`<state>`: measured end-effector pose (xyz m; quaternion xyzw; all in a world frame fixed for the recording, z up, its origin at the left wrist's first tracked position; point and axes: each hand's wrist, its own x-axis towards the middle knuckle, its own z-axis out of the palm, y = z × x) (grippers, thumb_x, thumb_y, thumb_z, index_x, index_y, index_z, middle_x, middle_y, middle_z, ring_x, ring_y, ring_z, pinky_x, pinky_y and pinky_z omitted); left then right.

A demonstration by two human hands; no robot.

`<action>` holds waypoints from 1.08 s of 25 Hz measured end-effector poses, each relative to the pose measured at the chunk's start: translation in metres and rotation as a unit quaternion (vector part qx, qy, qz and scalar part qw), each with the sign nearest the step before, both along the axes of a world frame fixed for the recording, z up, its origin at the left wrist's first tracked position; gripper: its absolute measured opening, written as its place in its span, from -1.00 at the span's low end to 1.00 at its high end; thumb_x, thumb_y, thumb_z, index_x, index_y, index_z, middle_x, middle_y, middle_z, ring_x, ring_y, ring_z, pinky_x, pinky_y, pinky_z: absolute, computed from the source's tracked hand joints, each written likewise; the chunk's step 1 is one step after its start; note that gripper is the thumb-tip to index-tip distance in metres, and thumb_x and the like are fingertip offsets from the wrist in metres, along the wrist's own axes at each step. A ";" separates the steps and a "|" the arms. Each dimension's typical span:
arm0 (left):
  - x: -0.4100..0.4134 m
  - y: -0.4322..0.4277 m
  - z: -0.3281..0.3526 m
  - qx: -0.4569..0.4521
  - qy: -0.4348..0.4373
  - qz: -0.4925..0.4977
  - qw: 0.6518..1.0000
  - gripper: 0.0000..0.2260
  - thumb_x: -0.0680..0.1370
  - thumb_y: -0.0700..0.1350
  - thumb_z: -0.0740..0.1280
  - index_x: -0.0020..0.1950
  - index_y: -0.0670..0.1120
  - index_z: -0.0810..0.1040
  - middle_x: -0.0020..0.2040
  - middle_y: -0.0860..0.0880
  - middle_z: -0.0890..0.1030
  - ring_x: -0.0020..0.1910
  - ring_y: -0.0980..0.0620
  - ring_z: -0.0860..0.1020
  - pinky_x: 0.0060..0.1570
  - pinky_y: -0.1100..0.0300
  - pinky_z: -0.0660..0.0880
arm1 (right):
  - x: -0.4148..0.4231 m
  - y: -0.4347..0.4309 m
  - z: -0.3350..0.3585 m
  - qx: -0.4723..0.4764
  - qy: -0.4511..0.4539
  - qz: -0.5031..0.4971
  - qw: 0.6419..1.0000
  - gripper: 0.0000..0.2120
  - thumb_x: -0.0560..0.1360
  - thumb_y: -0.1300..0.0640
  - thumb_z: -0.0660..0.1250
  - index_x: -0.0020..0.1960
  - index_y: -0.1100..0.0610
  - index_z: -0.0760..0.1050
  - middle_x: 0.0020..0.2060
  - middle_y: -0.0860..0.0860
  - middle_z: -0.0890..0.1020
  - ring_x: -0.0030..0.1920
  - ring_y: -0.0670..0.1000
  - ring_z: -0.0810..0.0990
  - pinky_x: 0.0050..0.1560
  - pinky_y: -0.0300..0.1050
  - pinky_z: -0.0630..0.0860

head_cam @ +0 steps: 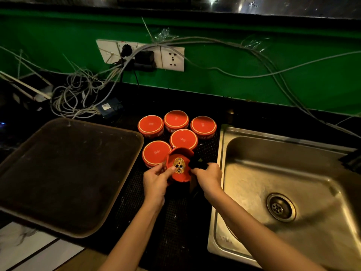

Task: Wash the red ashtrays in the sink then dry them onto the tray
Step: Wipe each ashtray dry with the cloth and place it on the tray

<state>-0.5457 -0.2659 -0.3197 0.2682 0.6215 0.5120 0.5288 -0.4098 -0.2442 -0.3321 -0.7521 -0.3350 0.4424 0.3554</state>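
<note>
My left hand (156,179) grips a red ashtray (178,166) with a gold emblem inside, tilted toward me above the black mat. My right hand (209,178) holds a dark cloth (197,163) against the ashtray's right rim. Several other red ashtrays (176,119) stand upside down on the mat just behind. A dark brown tray (64,173) lies to the left. The steel sink (283,173) is to the right.
A black dotted mat (170,218) covers the counter between tray and sink. A tangle of grey cables (78,94) and a small blue box (110,108) lie at the back left. Wall sockets (140,55) with plugs sit on the green wall.
</note>
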 end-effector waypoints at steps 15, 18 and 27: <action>-0.029 0.000 0.018 -0.038 0.006 -0.018 0.999 -0.87 0.50 -0.33 0.33 -0.10 -0.11 0.59 -0.21 -0.12 0.65 -0.27 0.02 0.62 -0.46 0.20 0.55 | 0.026 0.006 0.013 0.073 0.079 0.185 0.977 -0.54 0.41 0.29 0.35 0.22 -0.10 0.54 0.16 0.00 0.58 0.05 -0.04 0.58 0.02 -0.16 0.58; -0.040 -0.004 0.019 -0.048 0.011 0.002 0.999 -0.85 0.50 -0.31 0.34 0.05 -0.21 0.59 -0.20 -0.13 0.65 -0.27 0.00 0.63 -0.42 0.15 0.57 | 0.016 0.005 0.009 0.052 -0.059 0.259 0.963 -0.48 0.43 0.12 0.42 0.37 -0.01 0.42 0.23 0.07 0.48 0.17 0.00 0.51 0.12 -0.24 0.47; -0.083 -0.029 0.021 -0.071 0.038 0.052 0.995 -0.80 0.50 -0.29 0.34 0.12 -0.26 0.58 -0.17 -0.16 0.66 -0.29 -0.01 0.65 -0.43 0.15 0.56 | -0.022 -0.024 0.013 -0.012 -0.303 0.435 0.848 -0.16 0.40 -0.14 0.40 0.54 0.02 0.07 0.45 0.12 0.14 0.43 0.19 0.11 0.38 0.09 0.18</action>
